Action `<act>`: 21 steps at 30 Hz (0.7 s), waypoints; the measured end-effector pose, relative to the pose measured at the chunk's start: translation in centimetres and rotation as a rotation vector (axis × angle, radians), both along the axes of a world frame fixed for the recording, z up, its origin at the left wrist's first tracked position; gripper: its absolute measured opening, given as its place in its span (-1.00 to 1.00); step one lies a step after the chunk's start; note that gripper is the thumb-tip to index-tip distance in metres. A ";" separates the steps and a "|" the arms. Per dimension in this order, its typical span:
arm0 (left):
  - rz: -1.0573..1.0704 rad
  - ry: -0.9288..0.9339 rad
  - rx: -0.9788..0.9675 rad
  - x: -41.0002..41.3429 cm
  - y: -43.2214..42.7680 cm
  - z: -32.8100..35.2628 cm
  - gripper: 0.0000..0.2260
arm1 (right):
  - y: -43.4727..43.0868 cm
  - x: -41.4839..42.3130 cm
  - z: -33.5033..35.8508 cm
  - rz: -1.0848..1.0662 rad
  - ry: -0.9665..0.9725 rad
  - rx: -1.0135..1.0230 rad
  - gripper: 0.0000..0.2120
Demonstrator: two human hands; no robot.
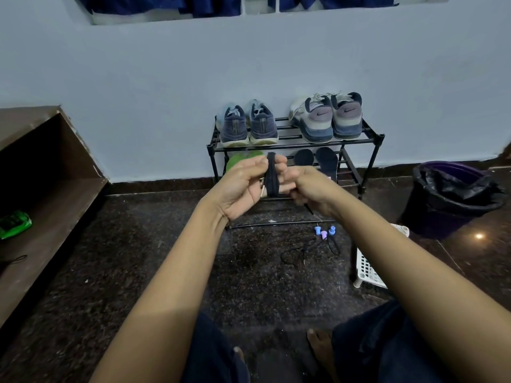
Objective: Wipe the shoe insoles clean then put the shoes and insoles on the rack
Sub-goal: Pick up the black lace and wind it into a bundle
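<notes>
I see the left hand [243,189] holding a dark lace [272,175] wound round its fingers. The right hand [312,189] pinches the lace's loose end just beside. Behind stands the rack [373,139]: navy shoes [249,125] and grey shoes [326,117] on top, heels at the front rail, and green insoles [235,161] and dark insoles [318,158] below. Open floor [166,244] lies to its left, and a bin [453,194] stands to its right.

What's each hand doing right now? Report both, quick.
Left hand: holding the dark lace, which is wound round its fingers.
Right hand: closed, gripping the same lace's free end.
</notes>
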State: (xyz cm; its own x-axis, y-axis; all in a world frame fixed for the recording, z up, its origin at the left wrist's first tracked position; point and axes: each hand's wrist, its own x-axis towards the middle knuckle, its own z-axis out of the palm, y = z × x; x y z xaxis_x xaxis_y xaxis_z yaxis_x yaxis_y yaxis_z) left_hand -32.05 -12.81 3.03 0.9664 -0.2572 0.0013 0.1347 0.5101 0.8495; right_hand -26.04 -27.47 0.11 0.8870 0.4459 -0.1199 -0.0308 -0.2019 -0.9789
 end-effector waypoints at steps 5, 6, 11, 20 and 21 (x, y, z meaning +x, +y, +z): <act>0.173 -0.040 -0.111 0.9 0.8 -0.3 -0.73 | 1.5 -2.0 -0.4 0.113 -0.039 -0.088 -0.70; 0.198 -0.043 -0.108 1.1 1.0 -0.4 -0.73 | 1.6 -2.2 -0.3 0.122 -0.087 -0.126 -0.71; 0.274 -0.082 -0.001 1.6 1.2 -1.0 -0.75 | 1.2 -3.4 1.8 0.096 -0.379 -0.415 -0.77; 0.268 -0.130 0.183 1.7 0.2 -1.6 -0.76 | -0.3 -4.2 2.9 -0.143 -0.556 -0.276 -0.82; 0.255 -0.123 0.166 1.6 0.1 -1.5 -0.76 | -0.3 -3.9 2.9 -0.177 -0.530 -0.219 -0.83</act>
State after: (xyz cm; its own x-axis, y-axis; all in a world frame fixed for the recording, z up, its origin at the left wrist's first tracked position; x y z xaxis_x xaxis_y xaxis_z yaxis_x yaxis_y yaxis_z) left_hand -30.40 -12.71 1.49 0.9949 -0.0129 0.1001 -0.0884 0.3675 0.9258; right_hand -29.98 -27.79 2.97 0.9097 0.3005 0.2867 0.3985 -0.4375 -0.8061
